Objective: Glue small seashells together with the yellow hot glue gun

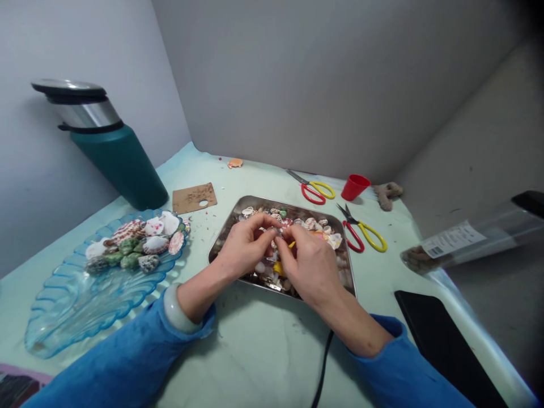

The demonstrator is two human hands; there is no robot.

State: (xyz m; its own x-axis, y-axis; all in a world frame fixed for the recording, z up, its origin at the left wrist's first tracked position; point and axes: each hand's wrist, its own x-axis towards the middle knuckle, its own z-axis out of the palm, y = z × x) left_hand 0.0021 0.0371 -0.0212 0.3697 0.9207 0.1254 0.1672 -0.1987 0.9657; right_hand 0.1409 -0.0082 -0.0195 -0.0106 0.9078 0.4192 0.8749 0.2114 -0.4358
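My left hand (247,242) and my right hand (311,258) meet fingertip to fingertip above a metal tray (211,258). Both are closed in a pinch around a small greyish piece (278,232), mostly covered by the fingers, so its kind does not show. Under and around the hands, the tray holds many small seashells (312,223), some yellow bits (278,268) and pale pieces. To the left, a clear blue leaf-shaped dish (91,309) carries a heap of shells (131,245), white, speckled red and green.
A teal bottle (123,164) stands behind the dish, near a brown card (187,198). Beyond the tray lie two pairs of scissors (317,190), a red cup (355,187) and a brown lump (386,195). At right are a clear labelled tube (476,241) and a black flat object (442,340). A black cable (323,362) runs in front.
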